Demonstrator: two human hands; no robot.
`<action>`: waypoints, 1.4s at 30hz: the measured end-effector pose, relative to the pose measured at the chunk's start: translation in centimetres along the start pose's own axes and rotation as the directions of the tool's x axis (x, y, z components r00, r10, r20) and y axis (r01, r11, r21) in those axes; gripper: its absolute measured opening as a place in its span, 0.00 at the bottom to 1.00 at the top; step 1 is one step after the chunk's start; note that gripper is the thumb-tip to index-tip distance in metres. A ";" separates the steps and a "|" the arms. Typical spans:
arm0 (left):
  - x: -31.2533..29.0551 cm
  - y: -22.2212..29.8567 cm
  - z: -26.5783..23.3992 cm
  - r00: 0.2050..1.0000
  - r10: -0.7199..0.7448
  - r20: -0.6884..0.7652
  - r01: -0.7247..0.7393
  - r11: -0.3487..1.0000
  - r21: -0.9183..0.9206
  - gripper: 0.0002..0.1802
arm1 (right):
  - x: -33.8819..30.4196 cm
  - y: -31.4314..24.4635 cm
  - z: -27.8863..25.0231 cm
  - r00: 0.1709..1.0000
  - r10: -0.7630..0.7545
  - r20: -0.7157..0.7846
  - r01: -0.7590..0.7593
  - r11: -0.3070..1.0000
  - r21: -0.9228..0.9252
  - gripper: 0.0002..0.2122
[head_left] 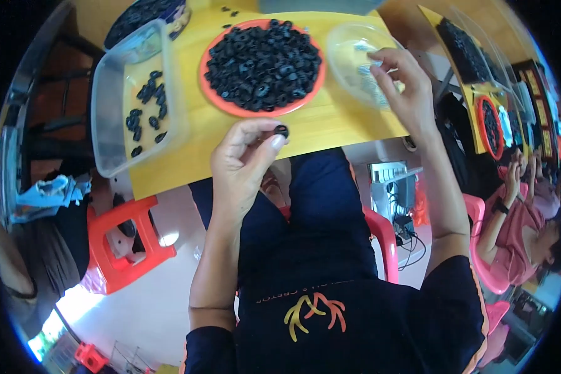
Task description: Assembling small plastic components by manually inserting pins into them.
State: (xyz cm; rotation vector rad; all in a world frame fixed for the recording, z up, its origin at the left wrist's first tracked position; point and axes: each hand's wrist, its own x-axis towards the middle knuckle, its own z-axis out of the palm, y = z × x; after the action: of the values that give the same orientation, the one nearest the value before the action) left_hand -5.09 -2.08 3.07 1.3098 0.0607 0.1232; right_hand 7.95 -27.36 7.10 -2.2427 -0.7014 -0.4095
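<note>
My left hand pinches a small black ring-shaped part between thumb and forefinger, just off the near edge of the yellow table. Beyond it, an orange-red round plate is heaped with similar black parts. My right hand hovers over a clear round shallow dish that holds small pale pieces. Its thumb and forefinger are brought close together; whatever is between them is too small to make out.
At the left of the yellow table stands a clear rectangular tub with several black parts inside. Another heaped container is at the far left. A red stool stands below left. On the right, a person in pink sits by another table.
</note>
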 end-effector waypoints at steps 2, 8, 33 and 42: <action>0.2 -0.9 0.0 0.998 0.027 0.050 -0.025 0.999 -0.044 0.10 | 0.6 3.3 -1.6 0.990 0.144 0.008 -0.142 0.982 -0.126 0.10; 0.0 -2.8 -0.2 0.992 -0.012 0.129 -0.011 0.985 0.171 0.11 | 1.1 5.5 -3.2 0.963 0.220 0.156 -0.165 0.938 -0.306 0.09; -0.2 -2.5 0.1 0.993 -0.044 0.110 0.028 0.990 0.141 0.10 | 3.7 4.0 0.2 0.930 0.120 0.348 -0.117 0.993 -0.029 0.09; -0.3 -2.2 -0.1 0.996 -0.055 0.066 0.049 0.995 0.087 0.12 | 3.1 2.0 -1.1 0.846 0.252 0.470 -0.463 0.784 0.414 0.10</action>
State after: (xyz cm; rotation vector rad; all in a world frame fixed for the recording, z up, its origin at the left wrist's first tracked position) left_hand -5.31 -2.57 0.86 1.3952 0.0420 0.0318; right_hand 11.58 -28.21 8.24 -1.8775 -0.4712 0.4040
